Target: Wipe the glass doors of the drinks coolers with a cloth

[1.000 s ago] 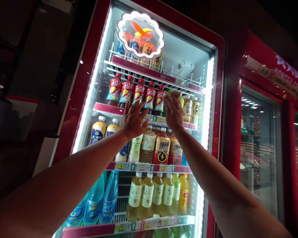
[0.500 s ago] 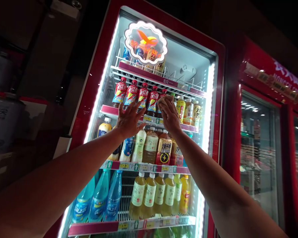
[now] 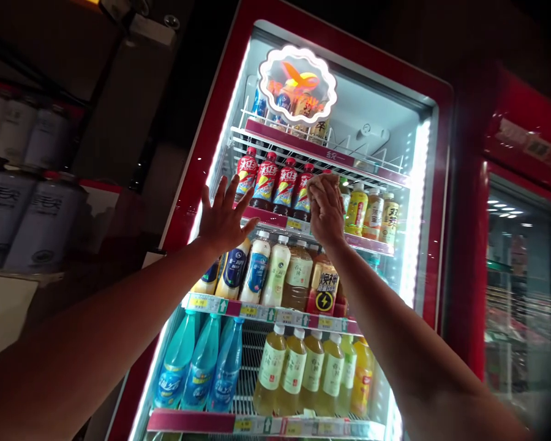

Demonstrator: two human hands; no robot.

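Note:
I stand before a lit drinks fridge with a red-framed glass door (image 3: 197,171). My left hand (image 3: 223,217) lies flat on the glass with its fingers spread, near the door's left edge, in front of the red-labelled bottles (image 3: 275,184). My right hand (image 3: 326,211) presses a small tan cloth (image 3: 324,181) against the glass at the same shelf level, with its fingers closed over the cloth. Behind the glass, shelves hold rows of yellow, blue and white bottles.
A glowing scalloped logo sign (image 3: 297,84) sits at the top of the door. A second red fridge (image 3: 523,257) stands to the right. Large white containers (image 3: 9,202) are stacked on dark shelving to the left.
My left hand has slid left across the glass towards the door's edge. My right hand has moved from the yellow bottles to the red ones, and the cloth now shows above its fingers.

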